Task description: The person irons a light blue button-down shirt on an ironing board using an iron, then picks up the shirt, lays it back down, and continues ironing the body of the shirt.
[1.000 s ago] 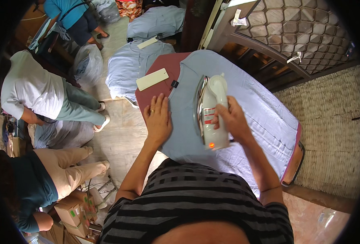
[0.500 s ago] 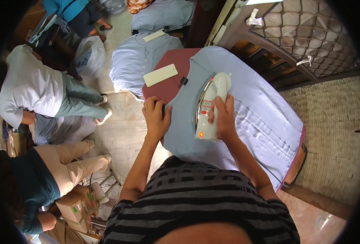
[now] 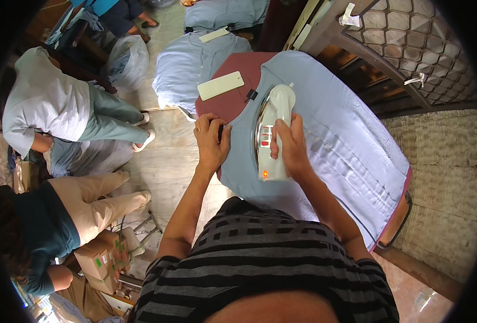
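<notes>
Striped black-and-grey cloth fills the near edge of our view, and from under it our two forearms reach out over the table (image 3: pixel 233 105). Our right hand (image 3: pixel 291 144) is closed around the handle of the one white iron (image 3: pixel 272 132), which sits soleplate down on the pale blue shirt (image 3: pixel 335 134) spread across the maroon table top. Our left hand (image 3: pixel 211 141) lies flat with fingers curled at the shirt's near edge, pinning the cloth just beside the iron. We judge the risk plain: the iron's lamp glows, and if it rests too long in one spot the fabric could scorch; if the left hand stays this close, the hot edge could catch our fingers; and if the pinning slips, a crease could be pressed in. Beyond the shirt's collar one cream card tag (image 3: pixel 221 85) lies on the table. Farther off, two more blue shirts (image 3: pixel 187 62) lie on the floor, and we count three other people at the left, one bent over in a white top (image 3: pixel 44 102).
</notes>
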